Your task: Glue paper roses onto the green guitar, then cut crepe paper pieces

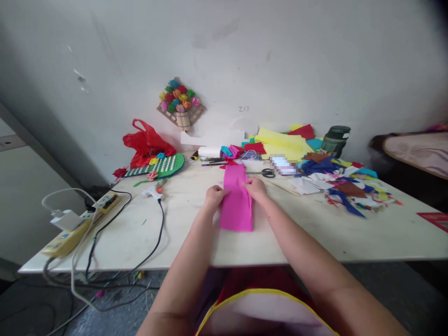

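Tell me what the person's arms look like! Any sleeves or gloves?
No sleeves and no gloves. The left arm and right arm are bare as far as the picture shows. The left grip and right grip are bare hands, with no ring, watch or bracelet visible. Between the arms shows red clothing with a yellow-edged pale panel.

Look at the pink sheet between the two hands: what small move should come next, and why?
Probably slide both hands toward the body, pressing the pink sheet flat. The left hand and right hand hold its side edges near the far end; it lies lengthwise on the table, its right side seemingly folded over.
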Demonstrator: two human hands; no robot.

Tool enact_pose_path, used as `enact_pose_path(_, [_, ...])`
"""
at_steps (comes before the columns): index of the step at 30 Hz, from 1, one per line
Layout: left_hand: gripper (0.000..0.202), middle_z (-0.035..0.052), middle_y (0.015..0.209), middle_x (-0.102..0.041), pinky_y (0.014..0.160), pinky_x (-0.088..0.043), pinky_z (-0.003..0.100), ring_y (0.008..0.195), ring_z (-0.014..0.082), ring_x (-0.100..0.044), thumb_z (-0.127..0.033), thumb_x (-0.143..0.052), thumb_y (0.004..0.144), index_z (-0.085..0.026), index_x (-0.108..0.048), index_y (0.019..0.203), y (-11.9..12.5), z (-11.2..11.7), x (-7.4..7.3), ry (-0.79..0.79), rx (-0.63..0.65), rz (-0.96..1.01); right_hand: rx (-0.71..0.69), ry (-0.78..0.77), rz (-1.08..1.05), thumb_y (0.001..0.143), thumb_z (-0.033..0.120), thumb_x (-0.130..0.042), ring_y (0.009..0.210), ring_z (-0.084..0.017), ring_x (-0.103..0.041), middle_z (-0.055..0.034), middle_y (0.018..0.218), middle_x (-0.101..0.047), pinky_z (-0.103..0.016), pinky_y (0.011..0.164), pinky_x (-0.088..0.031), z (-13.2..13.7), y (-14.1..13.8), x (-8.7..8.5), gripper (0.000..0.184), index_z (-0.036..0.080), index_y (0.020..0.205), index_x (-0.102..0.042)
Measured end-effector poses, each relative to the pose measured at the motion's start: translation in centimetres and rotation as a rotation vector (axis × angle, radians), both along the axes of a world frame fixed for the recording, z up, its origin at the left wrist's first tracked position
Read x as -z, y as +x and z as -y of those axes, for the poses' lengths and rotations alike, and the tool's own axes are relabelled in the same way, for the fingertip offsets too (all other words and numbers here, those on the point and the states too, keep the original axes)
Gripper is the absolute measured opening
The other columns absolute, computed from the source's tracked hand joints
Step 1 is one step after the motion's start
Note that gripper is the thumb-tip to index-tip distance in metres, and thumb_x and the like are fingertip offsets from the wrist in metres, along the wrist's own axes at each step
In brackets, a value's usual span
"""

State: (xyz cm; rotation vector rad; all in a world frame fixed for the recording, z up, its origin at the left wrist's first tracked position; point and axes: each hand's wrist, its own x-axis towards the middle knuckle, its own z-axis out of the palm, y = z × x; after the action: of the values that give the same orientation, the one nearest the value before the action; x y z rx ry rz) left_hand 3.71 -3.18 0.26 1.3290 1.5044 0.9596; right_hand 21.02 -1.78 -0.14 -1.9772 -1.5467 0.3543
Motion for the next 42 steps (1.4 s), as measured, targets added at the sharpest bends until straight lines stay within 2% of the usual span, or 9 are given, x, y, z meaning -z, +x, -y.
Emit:
enact_pose_path(4, [0.02,-0.0013,0.055,-0.054,0.05,-0.042,0.022,0.05,0.0112,-0.053,-0.019,-0.07,0.059,-0.015,-0.054,0.07,0.0,0.4,0.1,-0.081,0.059,0.578,0.009,0.323,-0.141,0.071,0.038,-0.052,0.062,-0.015,-0.052,-0.0011,0.063,-0.058,-0.025,0.06,-0.037,-0.2,-0.3,0.8,0.02,0.019,0.063,-0.053])
enact_pose_path(10, [0.046,0.0079,0.087,-0.068,0.079,-0.049,0.032,0.077,0.0178,-0.064,-0.016,-0.072,0.06,-0.013,-0.059,0.105,-0.2,0.7,-0.1,-0.036,0.305,0.785,-0.09,0.626,-0.38,0.067,0.041,-0.055,0.056,-0.013,-0.046,0.0022,0.058,-0.052,-0.027,0.062,-0.039,0.3,-1.0,0.9,0.022,0.02,0.063,-0.051])
enact_pose_path(14, [0.062,0.0074,0.097,-0.068,0.085,-0.047,0.034,0.083,0.0188,-0.064,-0.019,-0.072,0.063,-0.016,-0.051,0.121,-0.7,0.8,-0.1,0.08,0.402,0.805,-0.132,0.543,-0.889,0.065,0.05,-0.059,0.066,-0.017,-0.055,-0.001,0.067,-0.06,-0.03,0.067,-0.046,0.9,-1.5,0.0,0.033,0.018,0.073,-0.057])
enact_pose_path(21, [0.069,0.0097,0.106,-0.065,0.085,-0.047,0.034,0.087,0.0215,-0.064,-0.021,-0.073,0.063,-0.017,-0.048,0.126,-1.5,1.3,-0.5,0.037,0.607,0.722,-0.437,0.02,-1.619,0.078,0.046,-0.051,0.086,-0.022,-0.064,-0.009,0.089,-0.069,-0.037,0.082,-0.05,2.2,-0.6,-1.6,0.037,0.014,0.095,-0.06])
enact_pose_path(25, [0.06,0.0095,0.101,-0.067,0.079,-0.049,0.032,0.08,0.0188,-0.065,-0.021,-0.073,0.063,-0.016,-0.053,0.119,-1.8,1.5,-0.8,-0.021,0.667,0.68,-0.325,0.089,-1.682,0.071,0.021,-0.059,0.079,-0.019,-0.065,-0.0059,0.083,-0.07,-0.037,0.082,-0.051,2.0,0.4,-1.7,0.021,0.014,0.091,-0.06])
enact_pose_path(29, [0.042,0.0095,0.09,-0.069,0.073,-0.05,0.029,0.074,0.0179,-0.064,-0.024,-0.074,0.062,-0.011,-0.063,0.101,-2.7,1.5,-1.0,-0.185,0.724,0.488,-0.218,0.402,-1.71,0.069,0.017,-0.061,0.079,-0.016,-0.065,-0.002,0.083,-0.069,-0.035,0.079,-0.053,1.1,1.4,-1.7,0.024,0.016,0.093,-0.059])
enact_pose_path(32, [0.034,0.0079,0.078,-0.068,0.06,-0.049,0.024,0.063,0.015,-0.062,-0.025,-0.076,0.059,-0.009,-0.066,0.087,-3.6,1.1,-1.0,-0.265,0.645,0.29,-0.123,0.64,-1.668,0.068,0.02,-0.062,0.084,-0.017,-0.064,-0.0011,0.089,-0.068,-0.035,0.078,-0.053,0.6,2.1,-1.6,0.029,0.018,0.096,-0.058])
enact_pose_path(36, [0.033,0.0034,0.063,-0.063,0.048,-0.044,0.021,0.051,0.0118,-0.057,-0.027,-0.078,0.054,-0.011,-0.063,0.079,-4.2,0.0,-0.5,-0.167,0.323,0.311,-0.022,0.813,-1.598,0.066,0.024,-0.064,0.09,-0.017,-0.062,-0.0028,0.096,-0.067,-0.034,0.08,-0.052,0.2,2.4,-1.4,0.033,0.017,0.097,-0.057])
enact_pose_path(42, [0.04,0.0021,0.077,-0.064,0.059,-0.049,0.026,0.065,0.0139,-0.06,-0.032,-0.073,0.057,-0.016,-0.058,0.091,-3.9,-1.8,0.8,0.178,-0.127,0.604,0.031,0.706,-1.51,0.055,0.022,-0.07,0.087,-0.019,-0.062,-0.0043,0.094,-0.067,-0.035,0.075,-0.053,0.1,0.7,-0.6,0.042,0.015,0.095,-0.058])
